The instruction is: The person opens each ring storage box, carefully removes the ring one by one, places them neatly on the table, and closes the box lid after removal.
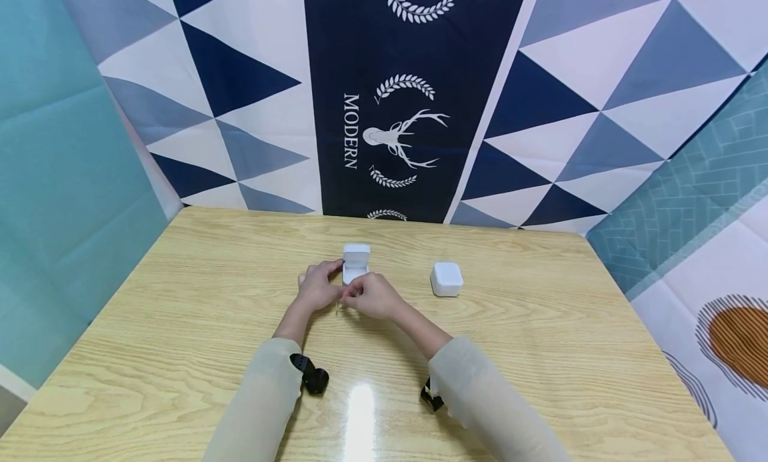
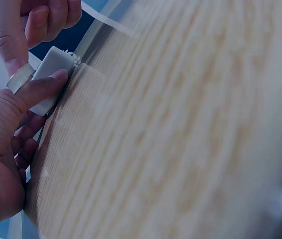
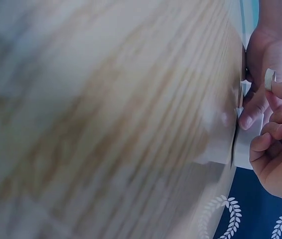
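Observation:
A small white ring box stands with its lid raised on the wooden table. My left hand holds it from the left; in the left wrist view the thumb presses along the box's front and the other fingers lie behind. Close in front of the box, my right hand pinches a silvery ring between thumb and index finger. The other right fingers are curled in. From the left wrist, the ring appears beside the left thumb; whether they touch I cannot tell.
A white rounded cube-shaped box sits to the right of the ring box. Behind the wooden table hangs a blue, white and black patterned cloth. Teal cloth borders the left side.

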A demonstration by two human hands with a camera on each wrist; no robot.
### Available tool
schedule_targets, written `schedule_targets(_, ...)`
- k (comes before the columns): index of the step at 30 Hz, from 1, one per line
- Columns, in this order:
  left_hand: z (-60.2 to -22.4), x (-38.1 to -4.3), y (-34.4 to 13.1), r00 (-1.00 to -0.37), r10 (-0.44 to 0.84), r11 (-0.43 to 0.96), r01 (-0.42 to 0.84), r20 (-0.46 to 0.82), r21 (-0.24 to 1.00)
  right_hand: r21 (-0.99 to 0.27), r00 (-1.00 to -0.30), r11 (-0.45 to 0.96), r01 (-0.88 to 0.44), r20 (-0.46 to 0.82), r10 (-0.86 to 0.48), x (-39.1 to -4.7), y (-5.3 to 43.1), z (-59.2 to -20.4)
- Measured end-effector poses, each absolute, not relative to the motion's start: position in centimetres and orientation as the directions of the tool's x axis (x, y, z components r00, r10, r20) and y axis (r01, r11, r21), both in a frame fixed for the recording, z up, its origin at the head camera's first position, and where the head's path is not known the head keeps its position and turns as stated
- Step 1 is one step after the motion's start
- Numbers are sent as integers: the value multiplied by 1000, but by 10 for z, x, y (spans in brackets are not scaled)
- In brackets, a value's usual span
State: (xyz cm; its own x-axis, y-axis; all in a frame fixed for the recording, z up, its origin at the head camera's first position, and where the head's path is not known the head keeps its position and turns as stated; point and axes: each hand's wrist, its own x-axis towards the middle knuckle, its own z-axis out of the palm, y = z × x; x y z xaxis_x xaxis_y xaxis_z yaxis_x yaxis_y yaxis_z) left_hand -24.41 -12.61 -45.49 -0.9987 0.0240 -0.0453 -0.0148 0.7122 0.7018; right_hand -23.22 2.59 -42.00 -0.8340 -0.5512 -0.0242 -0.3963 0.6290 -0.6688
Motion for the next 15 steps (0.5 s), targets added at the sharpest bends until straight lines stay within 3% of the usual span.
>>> schedule_targets(15, -457, -244, -126, -999, 30, 709, 6, -22, 705, -670, -830, 633, -388, -46, -556, -233, 24, -426)
